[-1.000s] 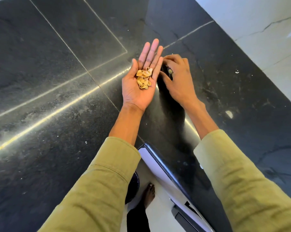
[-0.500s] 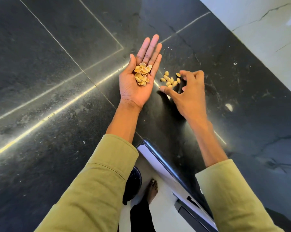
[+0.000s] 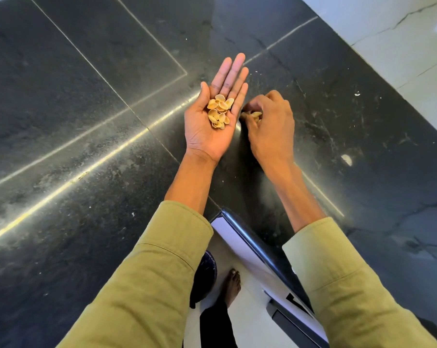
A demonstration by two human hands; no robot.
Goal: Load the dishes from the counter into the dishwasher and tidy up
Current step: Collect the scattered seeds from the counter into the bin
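Over the black counter (image 3: 86, 121), two bare hands work close together. The left hand (image 3: 212, 124) lies flat with the palm up and the fingers straight. Its grip is let go, and it carries a small heap of tan nut shells (image 3: 219, 111) in the hollow of the palm. The shells are pale and curved, and they sit in a pile near the base of the fingers.

Just beside it, the right hand (image 3: 270, 124) rests low on the counter with the back of the hand up. Its fingers are curled, and its grip pinches a few more shells (image 3: 254, 115) against the stone. Only a bit of those shells shows under the fingers, so how many there are is hard to tell. The two hands nearly touch at the side.

Both arms wear green sleeves (image 3: 152, 272) pushed up past the wrists. The counter is dark and shiny, with thin pale lines crossing it and small white crumbs (image 3: 347, 160) to the right of the hands. A white wall (image 3: 400, 33) stands at the top right corner. Below the counter's edge, a bare foot (image 3: 232, 285) stands on a light floor (image 3: 247, 322), next to a dark round thing (image 3: 204, 275) that is too hidden to name.
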